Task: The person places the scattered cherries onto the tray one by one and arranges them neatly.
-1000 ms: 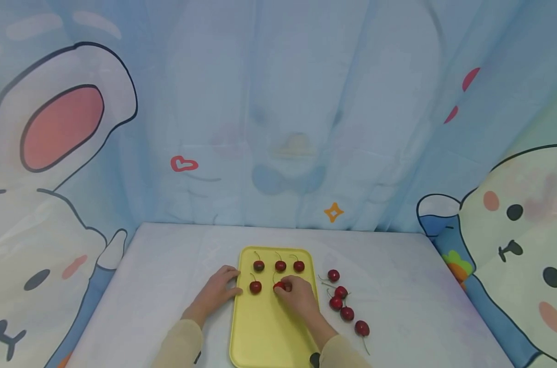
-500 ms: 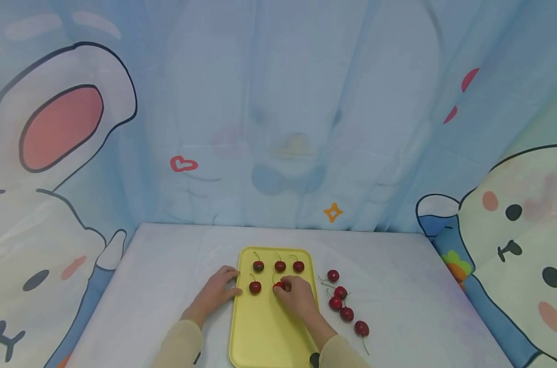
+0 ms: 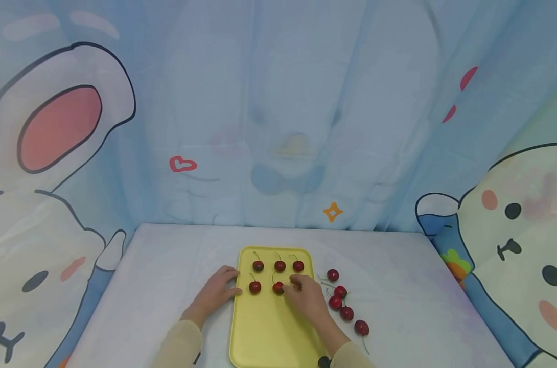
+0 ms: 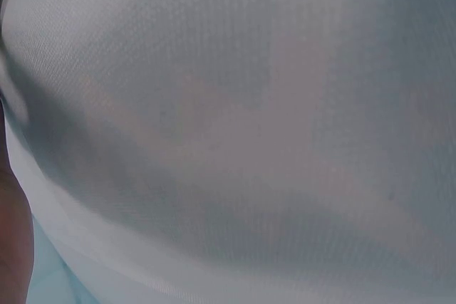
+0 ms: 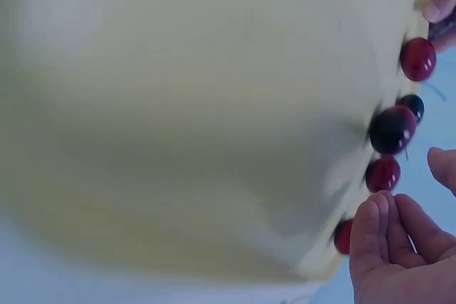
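Observation:
A yellow tray (image 3: 269, 332) carries several dark red stemmed cherries, three along its far end and two in a row nearer. My left hand (image 3: 218, 289) rests at the tray's left edge, fingertips and thumb spread along the rim. Over the tray, my right hand (image 3: 306, 299) is just right of the nearer row's right cherry (image 3: 278, 288). In the right wrist view, thumb and fingers of the right hand (image 5: 399, 247) stand apart with nothing between them, beside the cherries (image 5: 392, 130). The left wrist view shows mostly white cloth and a sliver of hand (image 4: 14, 226).
Several loose cherries (image 3: 346, 313) with stems lie on the white tablecloth (image 3: 398, 286) right of the tray. A blue curtain (image 3: 278, 102) printed with cartoon animals hangs behind the table and at both sides.
My right hand has let go of the nearer row's right cherry and drawn back a little to the right. The cherry stays on the tray. My left hand has not moved.

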A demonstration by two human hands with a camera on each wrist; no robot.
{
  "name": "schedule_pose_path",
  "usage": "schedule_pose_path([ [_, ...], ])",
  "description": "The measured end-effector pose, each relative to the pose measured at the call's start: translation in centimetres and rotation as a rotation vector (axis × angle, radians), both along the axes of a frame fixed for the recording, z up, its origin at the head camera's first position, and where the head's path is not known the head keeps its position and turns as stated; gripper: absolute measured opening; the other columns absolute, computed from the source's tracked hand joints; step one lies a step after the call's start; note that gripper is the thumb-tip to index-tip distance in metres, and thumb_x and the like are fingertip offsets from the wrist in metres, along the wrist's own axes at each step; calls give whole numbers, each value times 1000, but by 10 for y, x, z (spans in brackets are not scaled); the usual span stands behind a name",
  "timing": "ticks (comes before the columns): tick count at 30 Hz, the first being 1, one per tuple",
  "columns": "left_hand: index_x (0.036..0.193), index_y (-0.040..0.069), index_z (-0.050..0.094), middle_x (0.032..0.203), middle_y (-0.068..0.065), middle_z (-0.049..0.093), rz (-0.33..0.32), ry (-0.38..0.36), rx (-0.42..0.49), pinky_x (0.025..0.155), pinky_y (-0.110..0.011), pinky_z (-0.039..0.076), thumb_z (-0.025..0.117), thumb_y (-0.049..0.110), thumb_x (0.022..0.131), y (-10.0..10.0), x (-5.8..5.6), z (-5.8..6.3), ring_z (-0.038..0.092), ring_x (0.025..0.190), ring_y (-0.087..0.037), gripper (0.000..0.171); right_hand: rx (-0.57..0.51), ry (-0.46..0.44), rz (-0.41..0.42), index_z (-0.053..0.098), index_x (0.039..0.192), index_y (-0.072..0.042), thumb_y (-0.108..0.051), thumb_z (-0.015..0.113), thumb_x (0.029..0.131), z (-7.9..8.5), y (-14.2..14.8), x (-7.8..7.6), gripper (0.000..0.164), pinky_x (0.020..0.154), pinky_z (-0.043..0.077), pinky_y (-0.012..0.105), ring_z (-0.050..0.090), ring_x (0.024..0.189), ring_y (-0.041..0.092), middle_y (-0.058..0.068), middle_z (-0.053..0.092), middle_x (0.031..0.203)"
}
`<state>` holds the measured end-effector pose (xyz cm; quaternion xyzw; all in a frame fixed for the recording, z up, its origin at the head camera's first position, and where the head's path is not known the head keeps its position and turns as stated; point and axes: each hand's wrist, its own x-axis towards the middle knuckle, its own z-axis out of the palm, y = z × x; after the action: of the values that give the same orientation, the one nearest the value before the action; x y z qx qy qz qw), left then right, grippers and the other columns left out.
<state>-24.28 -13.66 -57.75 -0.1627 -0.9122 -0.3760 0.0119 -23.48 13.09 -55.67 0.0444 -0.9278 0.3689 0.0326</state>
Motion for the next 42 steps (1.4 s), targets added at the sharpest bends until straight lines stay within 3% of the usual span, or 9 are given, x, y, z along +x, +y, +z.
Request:
schedule_pose_path([
  [8,124,-3,61,120,-10,57,1,13,-1,103,-45,46,75,16,86,-1,1,-3,56,114,-28,45,-44,-1,-65,66,118,1,-20,72,88,12,34,17,37,88,57,41,64,102,28,13,67,114],
  [17,123,-3,61,120,-10,57,-9,18,10,103,-46,46,75,18,86,-2,0,-8,56,114,-27,45,44,-44,-194,62,124,-1,-21,71,89,16,78,33,41,87,57,42,62,103,26,11,65,113],
  [22,124,-3,61,121,-10,57,-8,17,7,104,-46,45,75,18,86,-2,0,-7,55,115,-28,45,105,-125,-260,57,130,-1,-26,69,91,17,102,39,47,91,55,49,57,113,33,18,60,124],
  [29,124,-2,61,121,-10,56,-7,26,7,104,-46,46,74,17,87,-2,1,-5,56,115,-28,44,133,-216,-304,52,132,3,-24,68,91,14,124,48,52,92,52,54,53,117,41,26,55,128],
  [42,124,-1,62,120,-9,57,-7,38,-7,104,-44,46,75,18,87,-2,-1,-5,56,115,-27,44,155,-337,-345,53,125,12,-24,72,89,-1,140,60,54,91,51,58,56,106,43,31,58,117],
])
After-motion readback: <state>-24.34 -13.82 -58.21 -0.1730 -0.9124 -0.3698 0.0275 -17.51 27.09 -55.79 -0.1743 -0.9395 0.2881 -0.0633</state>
